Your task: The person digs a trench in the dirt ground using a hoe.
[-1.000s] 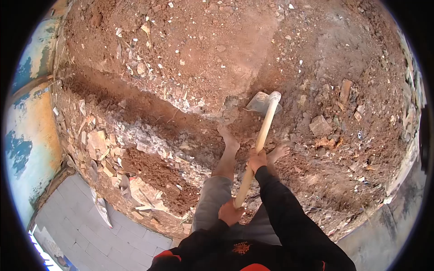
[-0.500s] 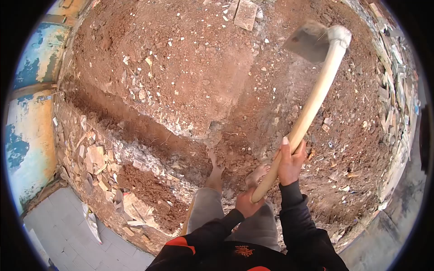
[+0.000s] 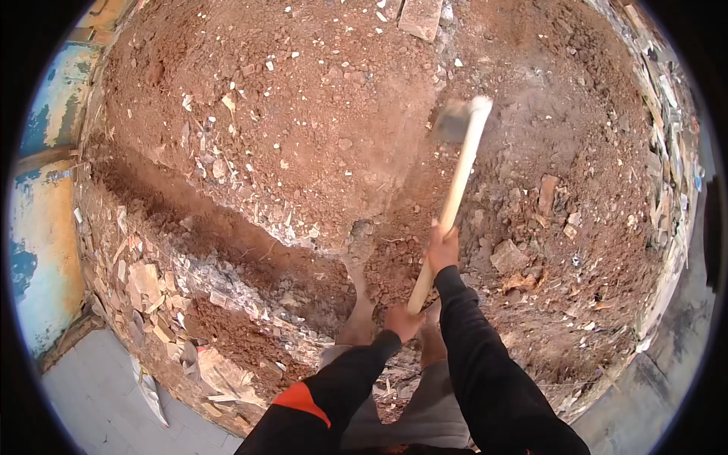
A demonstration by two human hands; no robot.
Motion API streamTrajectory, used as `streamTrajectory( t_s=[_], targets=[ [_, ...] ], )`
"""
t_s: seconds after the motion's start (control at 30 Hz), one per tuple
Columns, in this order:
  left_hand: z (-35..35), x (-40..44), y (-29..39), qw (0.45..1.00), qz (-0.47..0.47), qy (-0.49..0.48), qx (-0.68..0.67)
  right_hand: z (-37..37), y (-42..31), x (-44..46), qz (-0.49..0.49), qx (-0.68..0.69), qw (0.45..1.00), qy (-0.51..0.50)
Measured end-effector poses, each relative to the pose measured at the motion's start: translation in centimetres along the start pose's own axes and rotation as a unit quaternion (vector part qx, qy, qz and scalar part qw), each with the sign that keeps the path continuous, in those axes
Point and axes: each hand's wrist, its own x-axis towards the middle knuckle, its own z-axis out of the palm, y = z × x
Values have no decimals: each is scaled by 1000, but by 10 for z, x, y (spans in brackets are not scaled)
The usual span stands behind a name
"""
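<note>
Both my hands grip the pale wooden handle of a hoe (image 3: 460, 182), whose blade is smeared by motion at the upper end. Closed round the handle's lower end is my left hand (image 3: 403, 321), in front of my legs. Further up the shaft my right hand (image 3: 444, 246) is wrapped round it. The blade points left, over reddish-brown soil (image 3: 345, 144); whether it touches the ground I cannot tell. My bare feet stand in loose earth below the handle.
A trench (image 3: 220, 216) runs from the left towards my feet, with broken rubble (image 3: 148, 284) beside it. A brick-like slab (image 3: 421, 17) lies at the top. A painted wall (image 3: 49, 250) borders the left, and stacked debris (image 3: 663, 144) lines the right. Grey paving (image 3: 98, 379) is at lower left.
The hoe's head has swung left and downward, away from the upper right. Both hands have moved left with the handle, and my arms reach further forward.
</note>
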Motion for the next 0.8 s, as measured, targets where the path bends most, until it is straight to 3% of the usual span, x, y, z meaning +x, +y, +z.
streamTrajectory(
  t_s=[0.03,0.07,0.1,0.17,0.27,0.33,0.37,0.43,0.5,0.57,0.63,0.67,0.7,0.73,0.77,0.8],
  targets=[
    [2,-42,-5,997,-51,44,-33,4,6,-36,70,50,995,-56],
    [-9,-62,0,988,-153,1,10,6,9,-57,87,20,995,-49],
    [-2,-77,-5,989,-150,2,2,2,19,-67,81,13,995,-49],
    [-4,-118,-15,996,-80,2,-35,-10,42,-99,21,33,999,-37],
    [-20,-122,29,1000,0,4,23,-60,-92,-129,68,144,986,-46],
    [-13,-83,80,993,84,81,-29,-89,-147,-109,-9,189,981,-36],
    [-10,-52,100,993,98,61,9,-103,-180,-91,-61,190,980,-20],
    [-22,12,166,979,181,92,-22,-120,-234,-45,-168,186,968,17],
    [-31,66,209,973,202,100,-51,-122,-260,-3,-224,176,958,39],
    [-16,84,188,979,173,72,-77,-105,-227,37,-196,160,967,31],
    [-1,69,144,987,93,7,-127,-84,-160,46,-83,136,987,14],
    [17,30,102,987,43,-36,-149,-71,-94,41,32,107,994,-11],
    [45,-2,56,997,25,-3,-70,-60,-47,23,55,55,997,-5],
    [61,-20,22,995,-96,-10,-12,-49,-2,4,78,4,997,-2],
    [38,-57,48,997,-69,26,-25,-49,-1,-26,64,-2,998,-2],
    [38,-86,36,997,-72,-3,-28,-55,-4,-50,100,-38,994,-23]
  ],
)
